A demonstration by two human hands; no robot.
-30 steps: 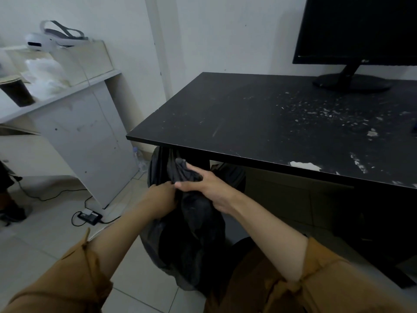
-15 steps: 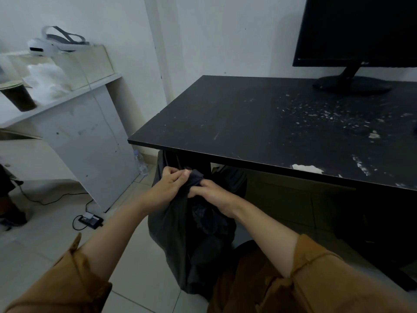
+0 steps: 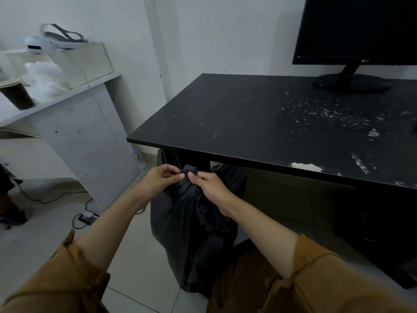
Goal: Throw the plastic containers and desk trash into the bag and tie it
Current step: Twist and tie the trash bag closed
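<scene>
A black plastic trash bag (image 3: 194,240) stands on the tiled floor in front of the black desk (image 3: 259,123), below its front edge. The bag's mouth is gathered into a bunch at the top. My left hand (image 3: 161,179) pinches the gathered plastic from the left. My right hand (image 3: 209,184) grips the same bunch from the right, thumb pressed against it. What is inside the bag is hidden. No plastic containers show on the desk; only small white crumbs and scuffs dot its right half.
A monitor (image 3: 356,30) stands at the desk's back right. To the left is a white shelf unit (image 3: 85,123) holding a headset (image 3: 52,41), crumpled white plastic (image 3: 45,77) and a dark cup (image 3: 17,96). A water bottle (image 3: 140,160) and a cabled adapter (image 3: 86,218) are on the floor.
My hands have risen and drawn together at the bag's top; the right hand shifted from lying across the neck to pinching it, and the bag's mouth is bunched tighter.
</scene>
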